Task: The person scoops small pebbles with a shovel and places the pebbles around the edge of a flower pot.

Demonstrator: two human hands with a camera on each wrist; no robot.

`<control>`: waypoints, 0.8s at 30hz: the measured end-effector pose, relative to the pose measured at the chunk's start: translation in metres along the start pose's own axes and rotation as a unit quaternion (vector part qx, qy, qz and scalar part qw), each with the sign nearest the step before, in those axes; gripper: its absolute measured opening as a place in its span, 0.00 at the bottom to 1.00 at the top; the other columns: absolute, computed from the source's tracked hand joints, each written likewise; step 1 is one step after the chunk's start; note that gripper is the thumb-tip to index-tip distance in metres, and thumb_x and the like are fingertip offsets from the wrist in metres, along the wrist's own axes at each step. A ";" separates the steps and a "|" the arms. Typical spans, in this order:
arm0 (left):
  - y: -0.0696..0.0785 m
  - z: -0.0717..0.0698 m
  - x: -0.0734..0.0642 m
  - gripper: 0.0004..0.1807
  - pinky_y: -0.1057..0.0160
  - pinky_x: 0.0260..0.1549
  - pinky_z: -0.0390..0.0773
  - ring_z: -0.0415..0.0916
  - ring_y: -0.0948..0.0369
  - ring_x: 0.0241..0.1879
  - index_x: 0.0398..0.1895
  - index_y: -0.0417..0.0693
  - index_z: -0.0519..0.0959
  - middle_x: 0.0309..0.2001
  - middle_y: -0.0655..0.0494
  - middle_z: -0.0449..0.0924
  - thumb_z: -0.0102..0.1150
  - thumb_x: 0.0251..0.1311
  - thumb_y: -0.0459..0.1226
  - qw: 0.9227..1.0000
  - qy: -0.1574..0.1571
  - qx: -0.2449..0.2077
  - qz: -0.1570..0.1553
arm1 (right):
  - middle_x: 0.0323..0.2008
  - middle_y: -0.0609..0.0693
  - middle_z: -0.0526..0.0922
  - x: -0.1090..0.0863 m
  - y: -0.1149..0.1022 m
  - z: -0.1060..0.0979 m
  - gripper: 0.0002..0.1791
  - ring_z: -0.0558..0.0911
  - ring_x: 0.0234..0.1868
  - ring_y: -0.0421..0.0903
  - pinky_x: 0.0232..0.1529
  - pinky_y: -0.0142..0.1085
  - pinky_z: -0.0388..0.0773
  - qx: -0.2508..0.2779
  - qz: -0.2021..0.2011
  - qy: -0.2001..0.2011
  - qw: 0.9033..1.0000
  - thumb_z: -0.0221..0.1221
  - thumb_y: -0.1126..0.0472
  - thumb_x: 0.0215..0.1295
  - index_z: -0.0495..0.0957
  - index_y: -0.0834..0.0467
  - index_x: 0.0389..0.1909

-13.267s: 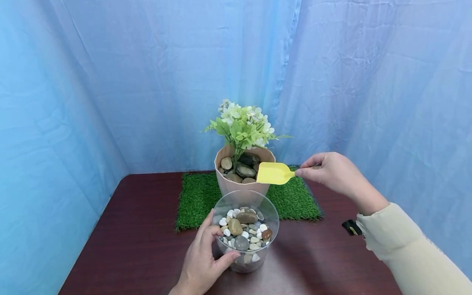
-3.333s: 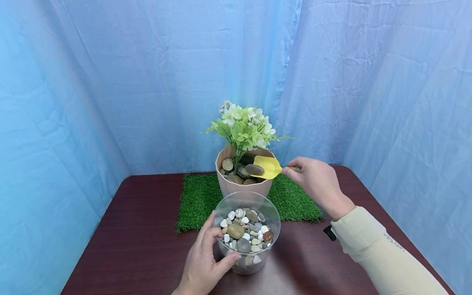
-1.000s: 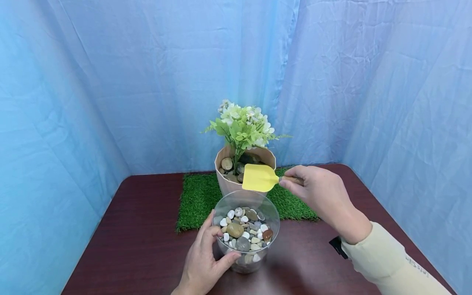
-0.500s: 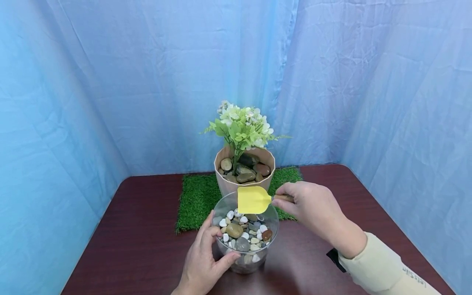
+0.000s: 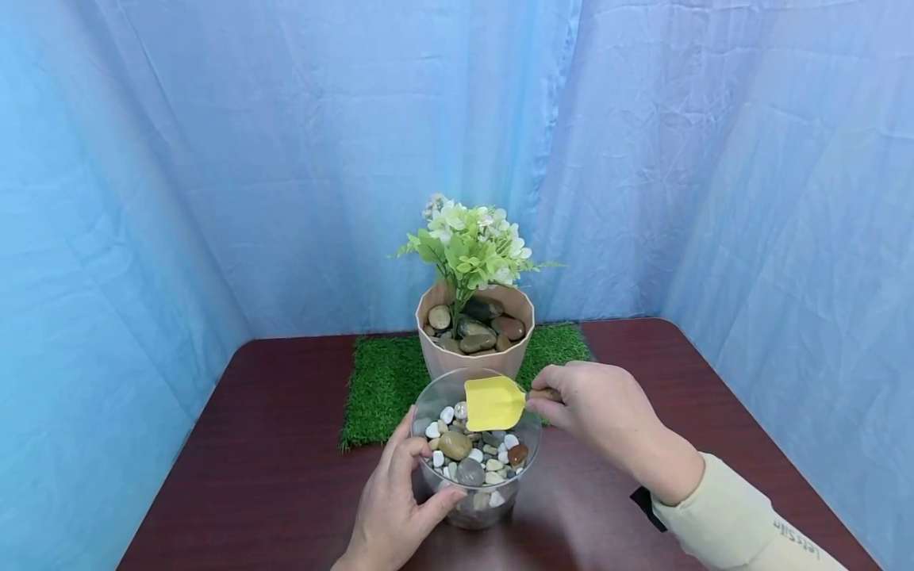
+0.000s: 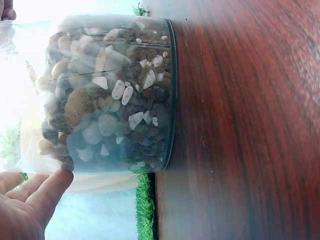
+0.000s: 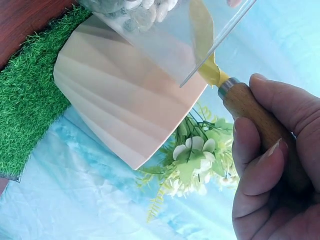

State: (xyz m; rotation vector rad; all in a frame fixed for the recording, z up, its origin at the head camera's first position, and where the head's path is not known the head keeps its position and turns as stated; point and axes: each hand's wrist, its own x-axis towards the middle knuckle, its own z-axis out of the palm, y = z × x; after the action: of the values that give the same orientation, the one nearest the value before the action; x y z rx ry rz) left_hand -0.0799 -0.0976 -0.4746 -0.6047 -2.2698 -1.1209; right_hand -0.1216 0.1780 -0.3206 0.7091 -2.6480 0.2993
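Observation:
My left hand (image 5: 396, 496) grips the near left side of a clear plastic container (image 5: 477, 515), which holds pebbles (image 5: 455, 446) of mixed colours and sizes. My right hand (image 5: 607, 416) holds the wooden handle (image 7: 257, 117) of a small yellow shovel (image 5: 494, 403). Its blade carries no stone and is inside the container's mouth, above the pebbles. Right behind the container stands a pale pink flowerpot (image 5: 471, 363), with white flowers (image 5: 474, 238) and larger stones (image 5: 477, 342) in it. In the left wrist view, pebbles show through the container's wall.
A green artificial-grass mat (image 5: 382, 388) lies under the flowerpot. The dark red-brown table (image 5: 286, 452) extends on both sides. Blue cloth (image 5: 343, 159) hangs behind and beside the table.
The brown stone seen on the shovel earlier now lies in the flowerpot. My right hand has brought the shovel from the pot down into the container's mouth. My left hand keeps its place.

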 end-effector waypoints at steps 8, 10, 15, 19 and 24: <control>0.000 0.000 0.000 0.30 0.60 0.48 0.86 0.84 0.46 0.58 0.51 0.48 0.71 0.77 0.35 0.61 0.78 0.56 0.51 1.000 -0.001 -0.005 0.000 | 0.20 0.28 0.76 -0.001 0.000 0.000 0.08 0.68 0.22 0.27 0.23 0.30 0.71 -0.024 -0.022 -0.001 0.999 0.75 0.53 0.57 0.85 0.39 0.28; 0.000 0.001 0.000 0.30 0.57 0.47 0.87 0.82 0.44 0.61 0.51 0.48 0.71 0.78 0.36 0.60 0.78 0.56 0.51 1.000 -0.002 -0.009 -0.002 | 0.21 0.28 0.76 -0.001 0.000 0.000 0.09 0.69 0.22 0.27 0.23 0.30 0.72 -0.030 -0.026 -0.005 0.999 0.76 0.52 0.57 0.84 0.38 0.27; 0.000 0.001 0.000 0.30 0.55 0.47 0.87 0.79 0.42 0.64 0.50 0.48 0.71 0.78 0.37 0.60 0.79 0.56 0.51 1.000 -0.001 -0.013 -0.003 | 0.21 0.28 0.77 -0.001 0.000 0.002 0.08 0.70 0.22 0.27 0.23 0.30 0.72 -0.040 -0.037 -0.006 0.999 0.76 0.51 0.57 0.84 0.39 0.28; -0.001 0.001 -0.001 0.30 0.55 0.47 0.87 0.78 0.42 0.64 0.50 0.47 0.71 0.78 0.37 0.60 0.78 0.56 0.51 1.000 -0.001 -0.014 -0.002 | 0.21 0.29 0.76 -0.002 0.000 0.004 0.08 0.68 0.21 0.26 0.22 0.29 0.70 -0.041 -0.042 -0.009 0.998 0.75 0.53 0.57 0.84 0.40 0.28; -0.001 0.001 0.000 0.30 0.57 0.47 0.87 0.81 0.43 0.62 0.50 0.47 0.70 0.78 0.37 0.60 0.78 0.56 0.51 1.000 -0.001 -0.013 -0.003 | 0.21 0.30 0.77 -0.002 -0.001 0.005 0.08 0.68 0.21 0.26 0.22 0.28 0.69 -0.035 -0.043 -0.016 0.998 0.75 0.54 0.58 0.84 0.40 0.28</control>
State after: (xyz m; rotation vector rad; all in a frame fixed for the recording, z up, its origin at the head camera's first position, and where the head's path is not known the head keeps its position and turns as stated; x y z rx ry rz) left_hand -0.0802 -0.0969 -0.4758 -0.6095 -2.2644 -1.1546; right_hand -0.1206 0.1769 -0.3257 0.8079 -2.6360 0.1712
